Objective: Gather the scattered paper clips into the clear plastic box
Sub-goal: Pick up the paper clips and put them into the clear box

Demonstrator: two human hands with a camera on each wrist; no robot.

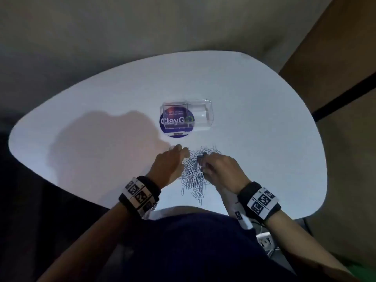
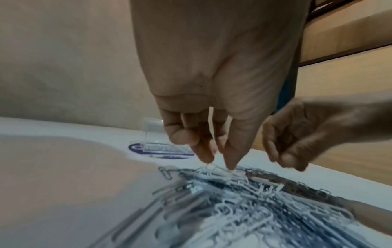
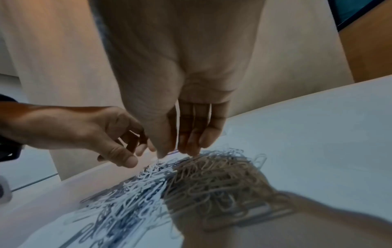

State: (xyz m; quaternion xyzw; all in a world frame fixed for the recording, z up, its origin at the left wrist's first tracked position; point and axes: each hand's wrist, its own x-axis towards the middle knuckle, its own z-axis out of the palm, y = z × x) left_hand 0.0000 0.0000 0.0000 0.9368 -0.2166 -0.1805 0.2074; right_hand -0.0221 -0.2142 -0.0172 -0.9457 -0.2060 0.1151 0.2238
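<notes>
- Pinching at the top of the heap of paper clips, our left hand has its thumb and forefinger tips closed on a few strands, as the left wrist view shows; our right hand has thumb and fingers drawn narrow at the heap's far side, though whether it holds any clip we cannot tell.
- The clips lie in one tangled mound on the white worktop, between our hands and close to the near edge.
- The clear plastic box stands open beyond the heap, apart from it, partly over a round blue sticker; we see no clips in it.
- To do this well, we judge it better to cup both hands under the mound than to pick single clips, since they hook together.
- We should lift low and slowly, so trailing clips do not drop off the near edge.
</notes>
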